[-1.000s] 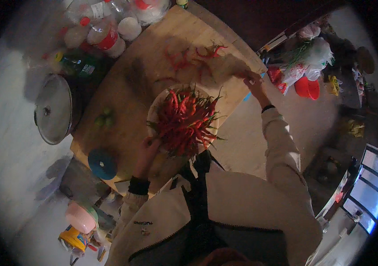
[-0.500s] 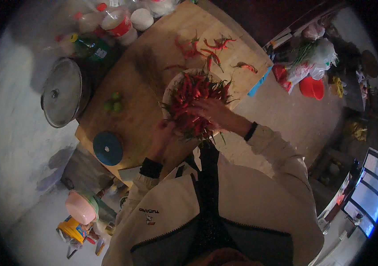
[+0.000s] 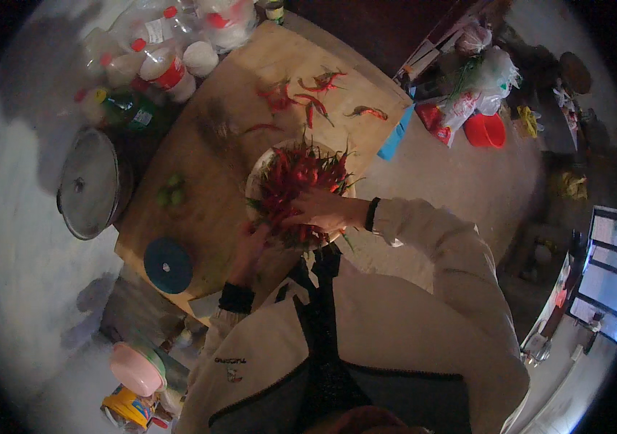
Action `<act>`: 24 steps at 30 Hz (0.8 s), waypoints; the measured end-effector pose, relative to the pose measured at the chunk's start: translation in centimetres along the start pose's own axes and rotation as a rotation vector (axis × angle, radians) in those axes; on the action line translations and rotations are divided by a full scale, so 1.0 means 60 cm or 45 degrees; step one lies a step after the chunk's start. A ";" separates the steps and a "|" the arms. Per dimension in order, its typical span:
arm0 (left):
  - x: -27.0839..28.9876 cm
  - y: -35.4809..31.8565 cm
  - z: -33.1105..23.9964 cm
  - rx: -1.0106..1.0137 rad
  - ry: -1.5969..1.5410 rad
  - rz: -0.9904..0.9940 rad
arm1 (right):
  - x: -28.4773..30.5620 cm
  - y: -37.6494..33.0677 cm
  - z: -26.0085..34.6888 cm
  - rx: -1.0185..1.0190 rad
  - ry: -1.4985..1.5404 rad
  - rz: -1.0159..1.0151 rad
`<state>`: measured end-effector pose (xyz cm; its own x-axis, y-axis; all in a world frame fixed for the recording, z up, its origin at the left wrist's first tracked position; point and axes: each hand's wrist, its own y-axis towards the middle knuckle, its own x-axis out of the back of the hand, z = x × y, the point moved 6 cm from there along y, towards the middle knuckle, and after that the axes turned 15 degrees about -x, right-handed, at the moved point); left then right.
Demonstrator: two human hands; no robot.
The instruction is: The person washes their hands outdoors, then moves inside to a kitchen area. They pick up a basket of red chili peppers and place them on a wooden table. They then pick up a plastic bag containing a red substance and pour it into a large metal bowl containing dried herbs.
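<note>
Red chili peppers with green stems are heaped in a pale round bowl on a wooden table. My right hand lies over the near part of the heap, its fingers bent in among the peppers. Beside the bowl's near-left rim is my left hand, fingers curled close to the peppers; what they hold, if anything, is hard to make out in the dim light. Several loose chili peppers lie beyond the bowl, with one more off to the right.
On the table are a few small green fruits and a dark blue disc. A lidded pot and plastic bottles stand to the left. A red bucket and bags sit on the floor at right.
The view has shifted, so the table and bowl appear farther left and the bowl lower. Both hands stay at the bowl; my right fingers have moved toward its near-left side.
</note>
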<state>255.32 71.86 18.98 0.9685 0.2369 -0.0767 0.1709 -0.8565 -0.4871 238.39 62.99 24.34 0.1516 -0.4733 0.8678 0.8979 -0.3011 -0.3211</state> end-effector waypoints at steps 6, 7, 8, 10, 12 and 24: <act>-0.008 -0.009 -0.013 -0.060 -0.114 -0.091 | 0.004 -0.004 -0.027 0.037 0.164 -0.215; -0.005 -0.011 -0.017 -0.046 -0.023 -0.121 | 0.005 -0.004 -0.034 0.013 0.279 -0.201; -0.008 -0.012 -0.024 -0.065 -0.005 -0.095 | 0.011 -0.005 -0.041 0.013 0.414 -0.244; -0.008 -0.014 -0.035 -0.059 0.055 -0.063 | 0.018 -0.003 -0.056 -0.071 0.591 -0.271; -0.011 -0.017 -0.049 -0.114 -0.025 -0.032 | 0.030 -0.003 -0.070 -0.147 0.770 -0.366; -0.010 -0.021 -0.049 -0.101 -0.145 -0.024 | 0.072 -0.003 -0.131 -0.292 1.917 -0.719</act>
<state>255.05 71.45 22.18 0.9389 0.3001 -0.1688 0.2072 -0.8840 -0.4192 235.62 54.49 25.19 -0.8019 -0.5616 -0.2040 0.5975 -0.7535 -0.2742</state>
